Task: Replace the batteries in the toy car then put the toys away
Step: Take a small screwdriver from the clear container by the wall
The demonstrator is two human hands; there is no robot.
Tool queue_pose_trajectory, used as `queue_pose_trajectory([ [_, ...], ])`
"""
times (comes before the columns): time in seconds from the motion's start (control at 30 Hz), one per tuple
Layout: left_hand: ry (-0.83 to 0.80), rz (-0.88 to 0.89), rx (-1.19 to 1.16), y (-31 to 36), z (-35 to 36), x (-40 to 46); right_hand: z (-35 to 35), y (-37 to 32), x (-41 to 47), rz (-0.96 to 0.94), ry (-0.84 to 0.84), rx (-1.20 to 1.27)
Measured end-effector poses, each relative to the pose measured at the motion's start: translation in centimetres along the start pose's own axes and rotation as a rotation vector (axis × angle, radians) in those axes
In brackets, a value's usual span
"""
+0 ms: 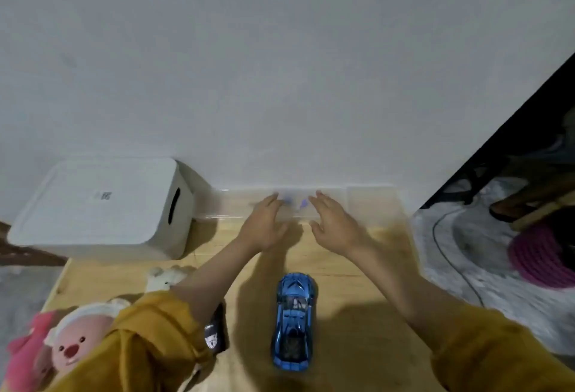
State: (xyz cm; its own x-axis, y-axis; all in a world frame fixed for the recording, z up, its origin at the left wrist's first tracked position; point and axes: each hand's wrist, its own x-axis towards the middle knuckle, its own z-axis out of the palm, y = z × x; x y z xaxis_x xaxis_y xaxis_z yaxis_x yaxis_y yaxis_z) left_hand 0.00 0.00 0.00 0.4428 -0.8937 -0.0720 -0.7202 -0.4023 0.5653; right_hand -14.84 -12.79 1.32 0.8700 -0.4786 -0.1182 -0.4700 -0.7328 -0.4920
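A shiny blue toy car point(294, 321) lies on the wooden table point(357, 329) between my forearms, nose pointing away from me. My left hand point(264, 226) and my right hand point(334, 225) stretch forward side by side with fingers spread, holding nothing. Both hover at a clear plastic box point(370, 205) against the wall; small purple items inside show blurred between my fingertips. A pink plush toy point(67, 346) and a small white plush point(165, 278) lie at the left, partly hidden by my yellow sleeve.
A white lidded storage bin point(102, 208) stands at the back left against the wall. A small black object point(214, 334) lies beside my left forearm. Right of the table, the floor holds a dark cable point(448, 254) and a coiled pink rope point(541, 261).
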Motion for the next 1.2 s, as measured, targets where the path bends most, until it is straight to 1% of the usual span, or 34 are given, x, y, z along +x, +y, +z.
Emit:
queue_pose_trajectory([
  [0.07,-0.008,0.03,0.027,-0.1,0.3,1.2,0.0,0.9,1.2,-0.008,-0.004,-0.038],
  [0.17,-0.042,0.018,0.048,-0.2,1.0,2.3,0.3,2.3,2.1,0.023,-0.063,-0.052],
  [0.23,-0.022,0.002,0.054,-0.5,1.5,2.7,0.7,3.1,2.3,0.015,-0.085,-0.074],
  [0.33,0.022,-0.034,0.076,-0.6,1.8,3.2,0.6,3.7,2.4,-0.024,-0.046,-0.076],
  [0.4,0.009,-0.03,0.108,-0.7,1.9,3.3,0.6,3.7,2.6,-0.045,-0.025,-0.08],
  [0.63,0.006,-0.017,0.322,-0.2,2.0,3.6,0.8,4.3,3.3,-0.146,-0.012,-0.19],
  [0.77,-0.003,0.011,0.418,0.0,2.2,3.7,0.2,3.6,3.4,-0.202,-0.071,-0.374],
  [0.9,-0.069,0.076,0.492,0.1,1.8,3.7,0.3,3.2,3.5,-0.229,-0.149,-0.512],
  [1.0,-0.062,0.092,0.58,-0.2,1.8,3.9,-0.2,3.2,3.7,-0.236,-0.167,-0.535],
  [1.13,-0.076,0.103,0.584,0.0,1.8,3.8,-1.4,3.1,3.9,-0.233,-0.208,-0.522],
  [1.2,-0.054,0.112,0.586,0.2,1.8,3.9,-2.1,3.0,4.2,-0.226,-0.237,-0.528],
])
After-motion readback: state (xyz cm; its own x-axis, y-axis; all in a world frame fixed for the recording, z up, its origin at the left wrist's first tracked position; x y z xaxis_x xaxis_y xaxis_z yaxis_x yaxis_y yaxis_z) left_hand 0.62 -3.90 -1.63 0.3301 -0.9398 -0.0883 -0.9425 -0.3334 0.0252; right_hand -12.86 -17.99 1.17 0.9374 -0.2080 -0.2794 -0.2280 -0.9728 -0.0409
